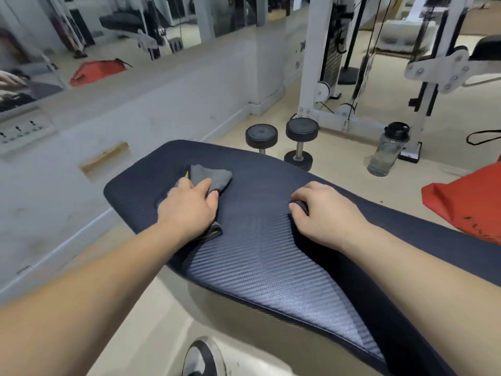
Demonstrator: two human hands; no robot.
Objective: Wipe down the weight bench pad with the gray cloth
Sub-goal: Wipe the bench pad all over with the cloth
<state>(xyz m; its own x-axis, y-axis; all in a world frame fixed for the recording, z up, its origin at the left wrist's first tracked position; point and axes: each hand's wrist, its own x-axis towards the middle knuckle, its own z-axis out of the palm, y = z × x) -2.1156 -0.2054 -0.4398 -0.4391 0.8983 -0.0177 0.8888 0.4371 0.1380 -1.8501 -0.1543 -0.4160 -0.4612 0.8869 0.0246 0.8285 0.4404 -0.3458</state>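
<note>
The weight bench pad [271, 240] is dark navy with a fine ribbed, carbon-like weave, lying flat and running from my lower right up toward 11 o'clock, where its end is rounded. The gray cloth [214, 176] sits bunched on that far end, flat against the pad, one corner sticking out toward 12 o'clock and a yellow-stitched edge trailing toward 6 o'clock.

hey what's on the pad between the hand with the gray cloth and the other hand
Nothing: the head view shows only bare dark ribbed pad between the left hand pressing the gray cloth and the right hand.
</note>
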